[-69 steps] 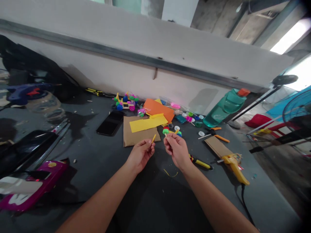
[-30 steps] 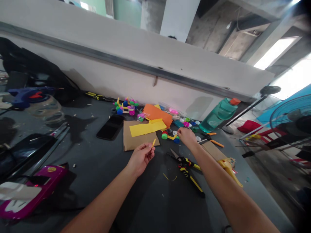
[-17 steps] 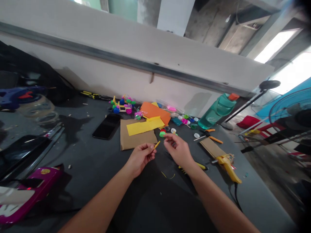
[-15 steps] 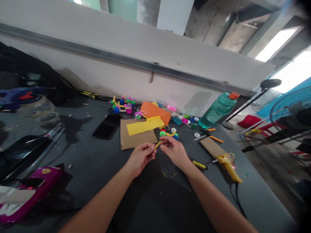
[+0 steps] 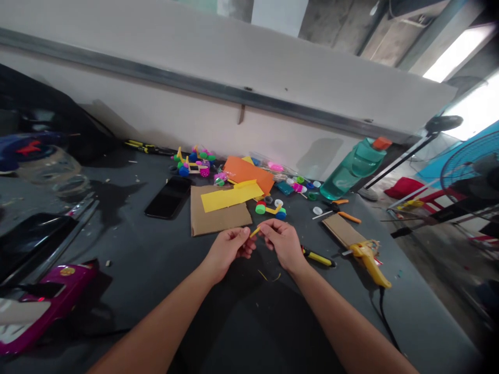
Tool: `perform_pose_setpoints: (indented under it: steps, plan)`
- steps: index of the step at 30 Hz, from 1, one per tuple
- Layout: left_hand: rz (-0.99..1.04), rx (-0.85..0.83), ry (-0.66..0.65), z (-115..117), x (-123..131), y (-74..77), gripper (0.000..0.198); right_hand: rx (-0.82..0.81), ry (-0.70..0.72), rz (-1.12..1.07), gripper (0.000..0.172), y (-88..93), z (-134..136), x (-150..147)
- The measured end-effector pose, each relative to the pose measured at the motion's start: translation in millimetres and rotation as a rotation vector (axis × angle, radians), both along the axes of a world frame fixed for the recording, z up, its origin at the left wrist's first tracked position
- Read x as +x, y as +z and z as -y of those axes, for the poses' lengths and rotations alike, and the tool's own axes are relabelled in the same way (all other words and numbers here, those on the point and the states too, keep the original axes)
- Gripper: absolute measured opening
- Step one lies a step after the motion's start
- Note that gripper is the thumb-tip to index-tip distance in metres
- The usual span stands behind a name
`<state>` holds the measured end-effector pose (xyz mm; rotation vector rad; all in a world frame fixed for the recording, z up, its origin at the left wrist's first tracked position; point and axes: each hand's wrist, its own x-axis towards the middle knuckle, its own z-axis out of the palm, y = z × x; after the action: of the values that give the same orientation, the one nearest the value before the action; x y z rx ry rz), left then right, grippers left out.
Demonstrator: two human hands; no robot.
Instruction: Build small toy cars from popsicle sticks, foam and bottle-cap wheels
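Note:
Between my hands is a small yellow strip (image 5: 254,232), slim and slanting up to the right. My left hand (image 5: 231,247) pinches its lower end between thumb and fingers. At the upper end, the thumb and fingertips of my right hand (image 5: 279,241) close on it. Just beyond the hands sits a little wheeled piece (image 5: 271,209) with green, red and blue caps and a yellow bar. Behind my left hand a yellow sheet (image 5: 228,197) lies across a cardboard piece (image 5: 218,222). Thin yellow scraps (image 5: 268,276) rest on the dark table below my hands.
A yellow glue gun (image 5: 368,259), a cardboard strip (image 5: 341,230) and a yellow cutter (image 5: 318,257) lie to the right. A teal bottle (image 5: 346,174) stands behind. Leftward are a black phone (image 5: 168,198) and a magenta device (image 5: 58,296). Colourful toy parts (image 5: 197,163) line the wall.
My right hand has come in, and its fingers have closed on the upper end of the yellow strip. My left hand keeps its pinch. The camera view has shifted slightly.

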<state>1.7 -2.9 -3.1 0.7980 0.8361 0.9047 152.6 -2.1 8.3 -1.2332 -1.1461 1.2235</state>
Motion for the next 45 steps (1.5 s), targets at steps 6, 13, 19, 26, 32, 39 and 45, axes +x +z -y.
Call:
perform_pose_setpoints:
  steps: [6, 13, 19, 26, 32, 39, 45]
  plan:
    - [-0.055, 0.069, -0.004, 2.1, -0.2, 4.9, 0.021, 0.028, -0.026, 0.039, 0.020, 1.0, 2.9, -1.5]
    - [-0.018, 0.081, -0.010, 2.2, -2.1, 4.6, 0.017, 0.051, -0.035, 0.012, 0.022, -1.3, 3.3, -1.6]
    - [0.008, 0.072, 0.013, 1.6, -2.3, 2.1, 0.020, 0.027, -0.059, -0.025, 0.021, -0.4, 3.6, -2.6]
    - [-0.052, 0.050, 0.038, 0.1, -2.3, 3.6, 0.021, 0.071, -0.016, -0.011, 0.021, -2.4, 5.0, -1.7]
    - [-0.112, 0.082, 0.088, 0.4, -1.1, 6.4, 0.020, 0.048, 0.004, -0.041, 0.022, -4.9, 4.5, -3.9]
    - [-0.268, 0.290, 0.103, 2.8, 0.6, 7.4, 0.023, 0.043, -0.034, -0.023, 0.022, -6.8, 3.2, -4.0]
    - [-0.393, 0.414, 0.154, 5.0, -0.6, 4.2, 0.015, 0.052, -0.031, -0.024, 0.022, -8.7, 4.2, -5.4]
